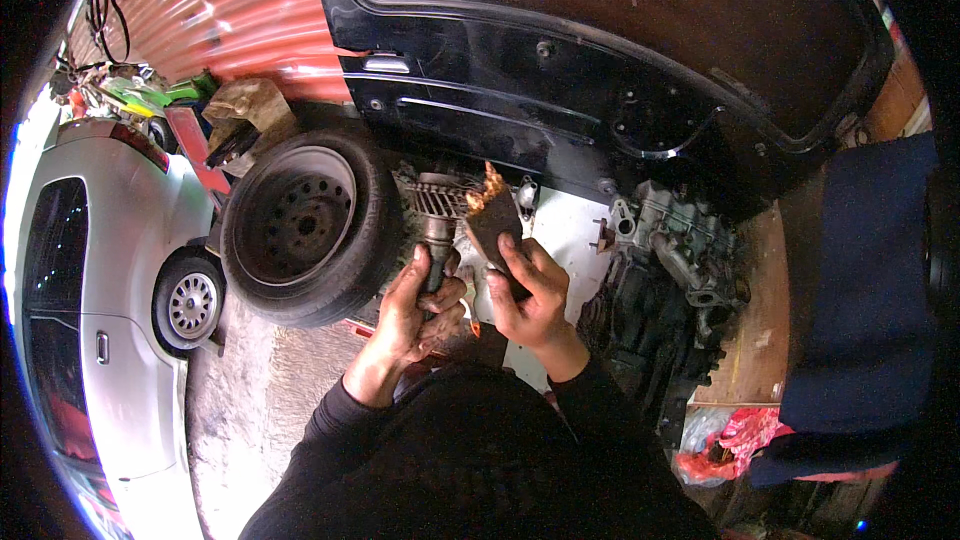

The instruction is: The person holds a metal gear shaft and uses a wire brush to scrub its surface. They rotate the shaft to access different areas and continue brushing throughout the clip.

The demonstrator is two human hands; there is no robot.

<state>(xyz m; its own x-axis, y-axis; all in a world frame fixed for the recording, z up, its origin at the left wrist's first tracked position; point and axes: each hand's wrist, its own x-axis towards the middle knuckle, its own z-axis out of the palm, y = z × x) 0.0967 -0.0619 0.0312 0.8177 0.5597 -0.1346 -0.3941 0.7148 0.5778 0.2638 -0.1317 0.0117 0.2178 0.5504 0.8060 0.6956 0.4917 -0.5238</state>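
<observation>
My left hand (405, 315) is closed around a cylindrical metal part (437, 232), grey and stepped, held upright with its top sticking out above the fist; its lower end is hidden in the fingers. Beside it on the right, my right hand (535, 295) pinches a dark flat piece, perhaps sandpaper (494, 230), between thumb and fingers. The upper edge of that piece is ragged and tan. The two held things are close, and I cannot tell whether they touch. Just beyond my hands sits a ribbed metal part (436, 202), partly covered by what I hold.
A wheel with its tyre (385, 225) lies tilted at the left. An engine (670, 270) stands at the right, next to a white panel (560, 225). A black vehicle door panel (500, 120) leans at the back. A silver car (120, 340) is parked far left.
</observation>
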